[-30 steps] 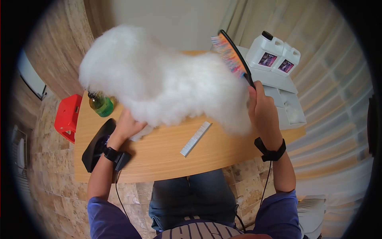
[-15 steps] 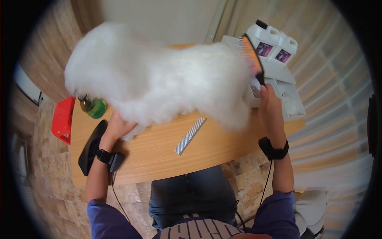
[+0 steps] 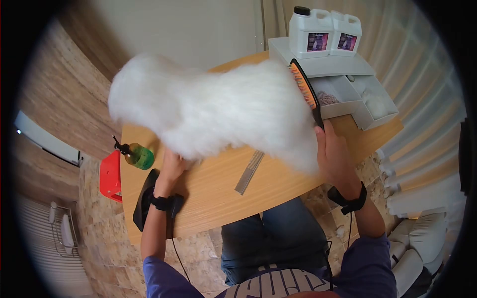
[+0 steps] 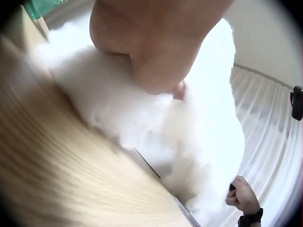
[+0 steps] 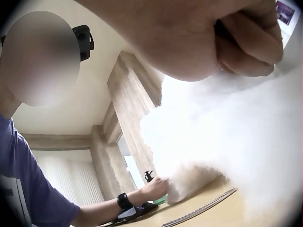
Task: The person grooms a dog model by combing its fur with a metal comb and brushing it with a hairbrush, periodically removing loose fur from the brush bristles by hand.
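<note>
A fluffy white dog (image 3: 233, 107) stands on the wooden table, its fur hiding much of its legs. My left hand (image 3: 172, 169) grips a front leg low down, its fingers partly buried in fur; the left wrist view shows that hand (image 4: 156, 42) curled at the leg. By the handle, my right hand (image 3: 338, 154) holds a black paddle hairbrush (image 3: 310, 94) with an orange pad. Its bristles face the dog's rump, right at the edge of the fur. On the table in front of the dog lies a metal comb (image 3: 250, 173).
A pump spray bottle (image 3: 139, 156) with green liquid and a black object (image 3: 145, 201) are at the table's left. Back right stands a white organizer (image 3: 372, 111) with compartments, two white jugs (image 3: 315, 32) on top. A red stool (image 3: 110, 176) is beside the table.
The brush swung right, away from the rump, and is now back at the fur's edge, lower in view. My left hand stays at the front leg while the head view has shifted.
</note>
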{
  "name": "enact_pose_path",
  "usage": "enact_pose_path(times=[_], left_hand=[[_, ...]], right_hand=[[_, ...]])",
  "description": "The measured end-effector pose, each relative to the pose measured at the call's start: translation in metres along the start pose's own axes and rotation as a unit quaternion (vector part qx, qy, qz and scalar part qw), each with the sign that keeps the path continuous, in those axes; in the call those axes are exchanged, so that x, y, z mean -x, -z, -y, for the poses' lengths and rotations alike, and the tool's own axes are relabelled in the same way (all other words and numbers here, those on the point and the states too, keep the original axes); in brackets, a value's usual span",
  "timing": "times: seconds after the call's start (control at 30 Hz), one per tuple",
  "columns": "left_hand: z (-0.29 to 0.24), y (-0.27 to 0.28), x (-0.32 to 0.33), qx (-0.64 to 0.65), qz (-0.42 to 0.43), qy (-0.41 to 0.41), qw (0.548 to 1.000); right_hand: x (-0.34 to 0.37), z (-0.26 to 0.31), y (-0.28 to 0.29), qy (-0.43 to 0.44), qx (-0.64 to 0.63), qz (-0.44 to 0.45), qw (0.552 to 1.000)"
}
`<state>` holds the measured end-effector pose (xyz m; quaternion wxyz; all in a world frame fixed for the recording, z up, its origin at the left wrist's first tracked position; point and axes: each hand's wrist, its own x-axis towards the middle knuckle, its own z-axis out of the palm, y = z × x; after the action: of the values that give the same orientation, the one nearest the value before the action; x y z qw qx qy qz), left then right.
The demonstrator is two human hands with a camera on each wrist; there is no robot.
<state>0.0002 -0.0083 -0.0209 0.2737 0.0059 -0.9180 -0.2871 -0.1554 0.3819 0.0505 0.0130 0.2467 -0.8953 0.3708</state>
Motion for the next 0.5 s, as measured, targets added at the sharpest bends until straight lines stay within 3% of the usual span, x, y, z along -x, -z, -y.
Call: enact_pose_path(times=[0.13, 0.23, 0.33, 0.4, 0.43, 0.5], left_hand=[[-0.015, -0.007, -0.018, 0.118, -0.012, 0.048, 0.992], [0.000, -0.009, -0.034, 0.067, -0.017, 0.035, 0.997], [0.010, -0.008, -0.049, 0.059, -0.077, 0.036, 0.995], [0.018, -0.004, -0.058, -0.094, -0.126, -0.001, 0.988], [0.022, 0.006, -0.059, -0.099, -0.123, -0.001, 0.987], [0.029, 0.026, -0.062, -0.039, -0.170, 0.217, 0.960]], right_hand=[[0.020, 0.001, 0.002, -0.015, 0.002, 0.011, 1.000], [0.037, 0.006, 0.001, -0.001, 0.015, 0.019, 1.000], [0.051, 0.014, 0.002, 0.027, -0.039, 0.048, 0.998], [0.058, 0.015, -0.003, 0.047, -0.064, 0.059, 0.995], [0.062, 0.016, -0.007, 0.060, -0.065, 0.063, 0.994], [0.064, 0.016, -0.014, 0.071, -0.073, 0.065, 0.993]])
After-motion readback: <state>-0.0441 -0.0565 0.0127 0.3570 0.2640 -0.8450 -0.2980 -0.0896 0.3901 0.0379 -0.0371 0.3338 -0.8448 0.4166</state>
